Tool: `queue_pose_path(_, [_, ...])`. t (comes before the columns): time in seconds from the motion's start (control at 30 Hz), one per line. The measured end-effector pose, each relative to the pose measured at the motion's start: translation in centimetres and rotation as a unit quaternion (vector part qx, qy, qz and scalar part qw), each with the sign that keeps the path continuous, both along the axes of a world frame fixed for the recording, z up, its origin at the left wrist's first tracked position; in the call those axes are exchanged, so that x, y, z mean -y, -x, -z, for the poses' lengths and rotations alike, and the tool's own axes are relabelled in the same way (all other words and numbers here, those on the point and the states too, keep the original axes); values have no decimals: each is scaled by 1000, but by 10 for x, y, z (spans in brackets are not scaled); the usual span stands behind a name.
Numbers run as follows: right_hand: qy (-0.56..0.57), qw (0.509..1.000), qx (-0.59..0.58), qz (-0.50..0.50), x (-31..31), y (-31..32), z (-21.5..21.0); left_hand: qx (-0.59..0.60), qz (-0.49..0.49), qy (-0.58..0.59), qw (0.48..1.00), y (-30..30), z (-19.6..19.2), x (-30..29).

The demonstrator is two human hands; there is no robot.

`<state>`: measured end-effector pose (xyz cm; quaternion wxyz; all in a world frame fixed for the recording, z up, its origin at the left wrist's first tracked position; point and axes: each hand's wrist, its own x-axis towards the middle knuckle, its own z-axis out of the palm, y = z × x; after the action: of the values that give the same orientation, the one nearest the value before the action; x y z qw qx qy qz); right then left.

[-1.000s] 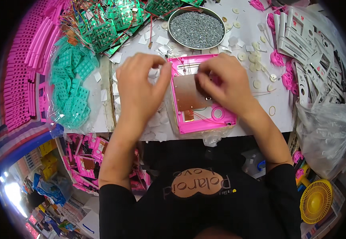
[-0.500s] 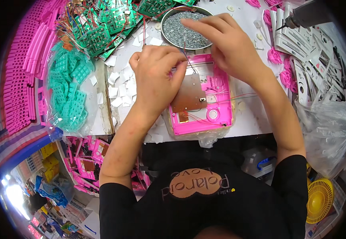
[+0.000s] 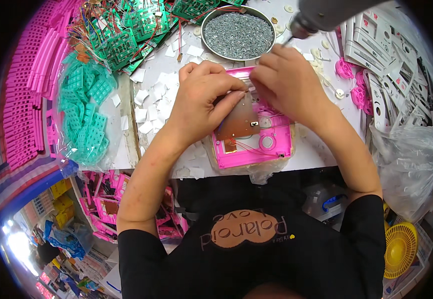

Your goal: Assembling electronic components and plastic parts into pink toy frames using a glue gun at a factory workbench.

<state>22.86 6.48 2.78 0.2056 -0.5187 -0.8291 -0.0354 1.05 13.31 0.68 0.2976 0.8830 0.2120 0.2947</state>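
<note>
A pink plastic housing point(image 3: 234, 159) lies in front of me on a plastic-wrapped pad, with thin red wires and a round ring inside. A brown circuit board point(image 3: 239, 122) covers its left part. My left hand point(image 3: 199, 99) is closed at the board's upper edge, thumb and forefinger pinched together there. Over the housing's upper right, my right hand point(image 3: 293, 77) has its fingers curled; what they hold, if anything, is hidden. The bit of a grey power screwdriver point(image 3: 321, 17) comes down beside its knuckles; I cannot tell whether they touch.
A round metal dish point(image 3: 239, 37) of small screws stands beyond the housing. Green circuit boards point(image 3: 136, 25) pile up at far left, near bagged teal keypads point(image 3: 84, 109) and pink strips point(image 3: 27, 109). White square pieces point(image 3: 151, 112) are scattered left. White panels point(image 3: 386, 65) and pink coiled cords point(image 3: 360, 94) lie right.
My right hand has drawn back from above the screw dish to the housing, its fingers curling. The screwdriver has swung left toward it. My left hand has shifted slightly right along the board.
</note>
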Motion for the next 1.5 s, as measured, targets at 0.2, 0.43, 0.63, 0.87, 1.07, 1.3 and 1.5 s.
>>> queue_pose_path(0.2, [44, 997, 45, -40, 35, 19, -17, -2, -144, -37, 989, -8, -2, 18])
queue_pose_path(0.43, [76, 997, 16, -19, 52, 19, -8, -68, -55, -161, 983, -15, -11, 6])
queue_pose_path(0.63, [74, 996, -32, -24, 55, 14, -4, -169, 90, -237, 952, -32, -30, -11])
queue_pose_path(0.87, [18, 997, -78, 15, 60, 16, 4, -208, 210, -299, 907, -50, -34, -17])
queue_pose_path(1.07, [1, 995, -84, 55, 64, 19, 7, -268, 226, -327, 878, -53, -39, -3])
queue_pose_path(1.3, [13, 990, -104, 97, 66, 22, -5, -310, 213, -219, 900, -55, -32, -4])
queue_pose_path(1.5, [99, 983, -105, 112, 64, 23, -8, -381, 192, -91, 900, -67, -47, -10])
